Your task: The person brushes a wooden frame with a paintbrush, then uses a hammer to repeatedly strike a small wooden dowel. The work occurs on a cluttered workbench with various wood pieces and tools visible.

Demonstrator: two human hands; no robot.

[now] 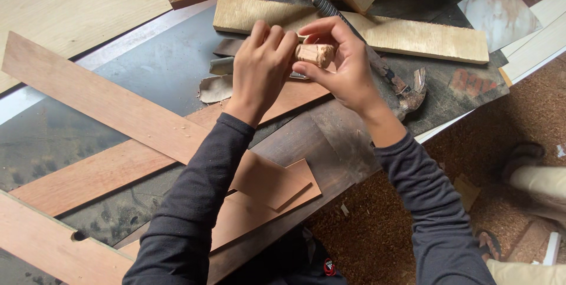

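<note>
Wooden peg (pixel 315 54), short, pale and rough-ended, held above the dark workbench (pixel 330 143) between both hands. Left hand (pixel 261 68) curled into a fist over one end, fingers together and wrapped tight. Right hand (pixel 342 64) pinching the other end, thumb below, fingertips (pixel 312 28) arched over the top, clamped on the peg.

Best handled, by the look of it, with the fist kept steady and the turning or fitting left to the pinching fingers; wrists close together, peg kept clear of the clutter beneath. Splintery end grain likely to catch skin, so a light, rolling grip rather than a hard squeeze.

Under the hands: a claw hammer (pixel 407 93) with a dark ribbed handle, lying diagonally on the bench, its claw towards the bench edge. Reddish-brown boards (pixel 106 105) crossed over one another at the left, thin flat offcuts (pixel 271 185) stacked nearer the body, a pale plank (pixel 413 37) behind. Sawdust-covered floor (pixel 377 232) at the right.

No containers visible anywhere, hence nothing to report inside any.
</note>
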